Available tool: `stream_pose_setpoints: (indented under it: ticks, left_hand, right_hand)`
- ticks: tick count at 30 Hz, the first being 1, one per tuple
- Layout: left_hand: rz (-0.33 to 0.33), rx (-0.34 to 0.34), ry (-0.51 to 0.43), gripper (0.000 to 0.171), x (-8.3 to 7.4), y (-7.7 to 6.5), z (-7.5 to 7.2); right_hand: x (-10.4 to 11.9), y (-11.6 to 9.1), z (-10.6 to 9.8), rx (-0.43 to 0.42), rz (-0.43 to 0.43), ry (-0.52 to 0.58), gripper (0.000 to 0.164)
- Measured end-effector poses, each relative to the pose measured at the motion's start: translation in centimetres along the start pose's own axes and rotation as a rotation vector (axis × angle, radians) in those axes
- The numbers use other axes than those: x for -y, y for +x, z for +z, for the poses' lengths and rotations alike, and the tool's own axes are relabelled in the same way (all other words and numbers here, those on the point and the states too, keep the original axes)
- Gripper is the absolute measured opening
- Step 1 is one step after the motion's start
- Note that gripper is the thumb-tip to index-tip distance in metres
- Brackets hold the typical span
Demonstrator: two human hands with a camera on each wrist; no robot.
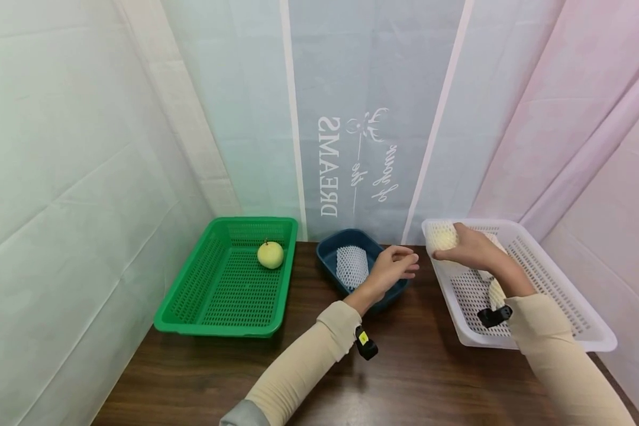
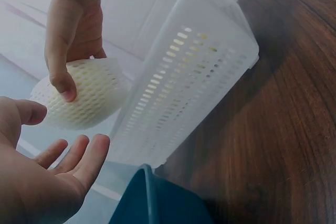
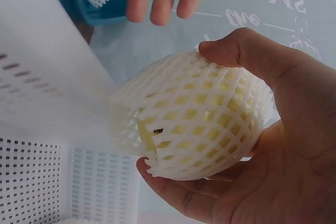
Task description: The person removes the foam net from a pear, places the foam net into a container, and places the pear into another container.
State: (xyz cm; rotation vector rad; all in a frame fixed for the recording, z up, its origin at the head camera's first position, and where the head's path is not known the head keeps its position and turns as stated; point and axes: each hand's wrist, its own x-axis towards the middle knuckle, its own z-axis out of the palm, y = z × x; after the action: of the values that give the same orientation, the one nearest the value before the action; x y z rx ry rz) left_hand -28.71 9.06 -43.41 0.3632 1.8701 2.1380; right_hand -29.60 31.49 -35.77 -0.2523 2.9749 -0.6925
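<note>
A pear in a white foam net (image 1: 442, 235) is held by my right hand (image 1: 474, 251) above the far left corner of the white basket (image 1: 599, 338). Thumb and fingers curl round the netted fruit; in the right wrist view, a dark spot on yellow skin shows at the net's open end. My left hand (image 1: 387, 271) reaches over the dark blue bin (image 1: 327, 255), its fingers loosely extended toward the right hand and holding nothing. The left wrist view shows those fingertips (image 2: 98, 145) just short of the netted pear. An empty foam net (image 1: 352, 266) lies in the bin.
At left stands a green basket (image 1: 226, 281) with one bare pear (image 1: 270, 255) near its right side. More foam-netted pieces (image 1: 496, 293) lie in the white basket, partly behind the right arm. A printed curtain (image 1: 357, 71) hangs behind the brown wooden table (image 1: 394, 378).
</note>
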Motion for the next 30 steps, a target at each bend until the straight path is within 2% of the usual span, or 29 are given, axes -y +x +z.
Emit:
stream_pose_setpoints:
  ticks: [10, 19, 26, 30]
  left_hand:
    - [0.031, 0.006, -0.003, 0.044, -0.5, 0.3, -1.2]
    - [0.052, 0.032, -0.033, 0.046, -0.6, 0.5, -2.1]
    - [0.072, 0.056, -0.060, 0.043, -1.3, 0.3, -2.8]
    - [0.075, 0.052, -0.066, 0.046, -1.5, 0.2, -3.2]
  right_hand:
    - [1.8, -0.3, 0.7, -0.043, -0.070, 0.049, 0.092]
    - [3.4, -0.4, 1.4, -0.028, -0.075, 0.037, 0.097]
    - [4.2, -0.5, 1.8, -0.063, -0.115, 0.089, 0.082]
    - [4.6, -0.6, 2.0, -0.064, -0.119, 0.096, 0.081]
